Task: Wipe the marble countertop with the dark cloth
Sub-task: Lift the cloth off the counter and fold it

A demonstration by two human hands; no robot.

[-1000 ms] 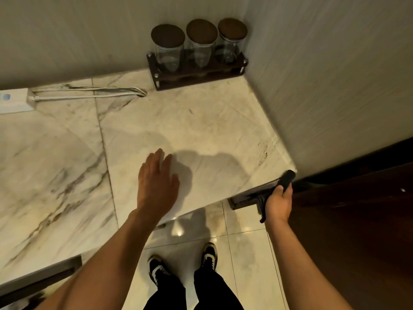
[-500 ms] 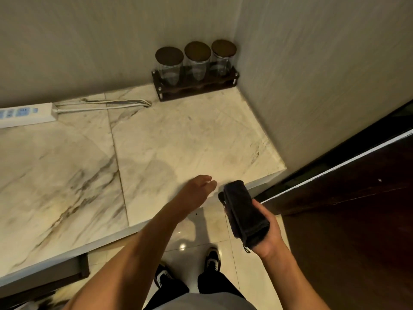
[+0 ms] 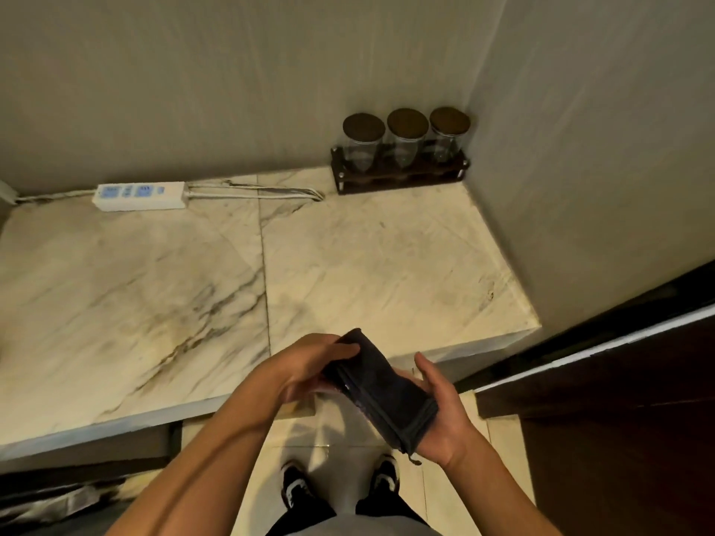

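The dark cloth (image 3: 381,388), folded into a thick strip, is held in the air just in front of the marble countertop's (image 3: 367,265) front edge. My right hand (image 3: 445,412) cradles its lower end in the palm, fingers curled up beside it. My left hand (image 3: 309,361) grips its upper end, with the fingers laid over the fold. Both hands are off the counter, above the tiled floor. The countertop is pale marble with brown veins and a seam running front to back.
A dark wooden rack (image 3: 400,176) with three lidded glass jars stands in the back right corner. A white power strip (image 3: 141,195) and its looped cable (image 3: 267,193) lie along the back wall. A grey wall bounds the counter's right side; a dark door (image 3: 619,400) stands at right.
My right hand lifted the dark cloth up from below the counter's right edge. My left hand left the countertop and took hold of the cloth's upper end. The view pulled back.
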